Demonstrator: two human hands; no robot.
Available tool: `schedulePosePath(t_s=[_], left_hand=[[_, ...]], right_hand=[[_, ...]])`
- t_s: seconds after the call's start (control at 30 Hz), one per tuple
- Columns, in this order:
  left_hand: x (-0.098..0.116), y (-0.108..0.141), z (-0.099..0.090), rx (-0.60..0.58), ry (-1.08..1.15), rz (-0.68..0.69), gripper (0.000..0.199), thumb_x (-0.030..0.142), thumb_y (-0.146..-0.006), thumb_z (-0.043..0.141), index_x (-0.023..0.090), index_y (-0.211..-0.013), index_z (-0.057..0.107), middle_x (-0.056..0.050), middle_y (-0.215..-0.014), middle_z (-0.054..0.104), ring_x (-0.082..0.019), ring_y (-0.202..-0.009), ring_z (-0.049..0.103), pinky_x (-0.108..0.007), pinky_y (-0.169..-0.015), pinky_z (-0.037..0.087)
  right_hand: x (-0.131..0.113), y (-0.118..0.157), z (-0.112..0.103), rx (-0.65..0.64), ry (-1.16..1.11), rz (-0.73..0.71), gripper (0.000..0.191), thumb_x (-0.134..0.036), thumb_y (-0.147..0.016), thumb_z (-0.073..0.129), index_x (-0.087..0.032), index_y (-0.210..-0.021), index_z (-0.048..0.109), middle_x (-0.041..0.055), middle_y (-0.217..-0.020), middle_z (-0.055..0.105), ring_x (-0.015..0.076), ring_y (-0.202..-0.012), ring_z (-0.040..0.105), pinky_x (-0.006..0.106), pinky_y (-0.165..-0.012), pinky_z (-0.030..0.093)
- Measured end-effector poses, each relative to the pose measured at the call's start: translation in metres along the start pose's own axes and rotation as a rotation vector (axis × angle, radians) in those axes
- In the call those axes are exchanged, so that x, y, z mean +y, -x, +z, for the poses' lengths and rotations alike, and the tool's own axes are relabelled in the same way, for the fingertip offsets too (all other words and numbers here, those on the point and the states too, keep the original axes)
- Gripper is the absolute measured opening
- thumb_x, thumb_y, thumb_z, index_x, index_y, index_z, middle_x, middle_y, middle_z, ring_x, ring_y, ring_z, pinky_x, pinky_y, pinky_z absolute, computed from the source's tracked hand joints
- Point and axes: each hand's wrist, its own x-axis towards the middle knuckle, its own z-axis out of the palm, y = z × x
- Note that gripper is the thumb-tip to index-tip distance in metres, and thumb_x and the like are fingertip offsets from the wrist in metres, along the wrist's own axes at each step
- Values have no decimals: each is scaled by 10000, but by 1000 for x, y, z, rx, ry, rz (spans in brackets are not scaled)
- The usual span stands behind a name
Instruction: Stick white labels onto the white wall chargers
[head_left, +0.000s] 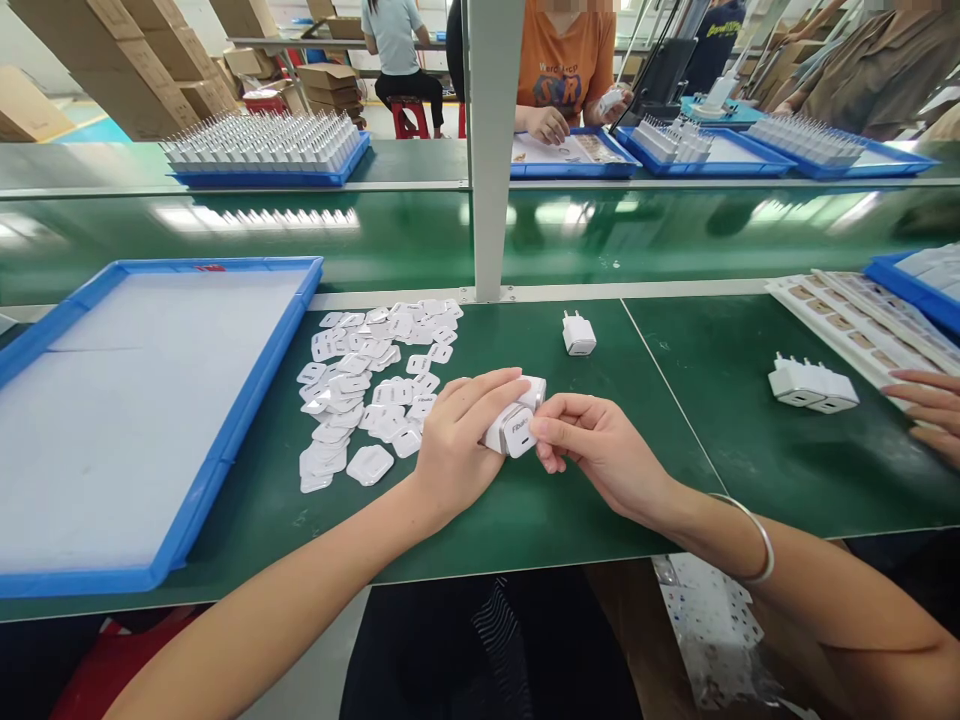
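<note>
Near the middle of the green table, my left hand [459,440] is wrapped round white chargers [517,430]; two seem to be in its grasp, one with a lettered front face and a small port. My right hand [592,445] is closed in a pinch at the right edge of that face. Whether a thin piece sits between its fingertips is too small to tell. Left of my hands lies a loose spread of white face plates [370,465], some overlapping. A single white charger [579,334] stands beyond my right hand, its pins upward.
A blue-rimmed tray [225,430] lies at the left. On the right are two chargers [813,385], sticker sheets [847,325] and another person's hand [930,405]. A white post [489,150] rises at the table's back edge; filled trays and people are beyond.
</note>
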Motion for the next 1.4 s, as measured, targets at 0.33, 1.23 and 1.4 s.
schedulePosePath(t_s=[0.33,1.23,1.4], left_hand=[[-1,1,2,-10,-15,48,342,84,-839,725,152,-1165,648,-141,-1172,733,-206,-1010,722,-320,-820,547],[15,-14,-8,-159,559,-730,317,240,-714,863,206,-1012,760,-22,-997,785,-185,-864,733,-271,-735,602],[23,-16,-12,-183,591,-726,275,69,-831,659,229,-1028,762,10,-991,787,-154,-882,748,-237,-739,620]], right_hand=[[2,0,-1,10,31,-9,318,-270,-815,803,-150,-626,578,-28,-579,550,73,-536,464,212,-555,360],[-1,7,-5,253,1105,-1156,217,-301,-922,651,-203,-1109,699,102,-969,695,240,-894,641,368,-777,527],[12,2,3,-24,1545,-1134,526,-505,-1003,551,-199,-1431,552,87,-1423,603,353,-1423,450,610,-1257,98]])
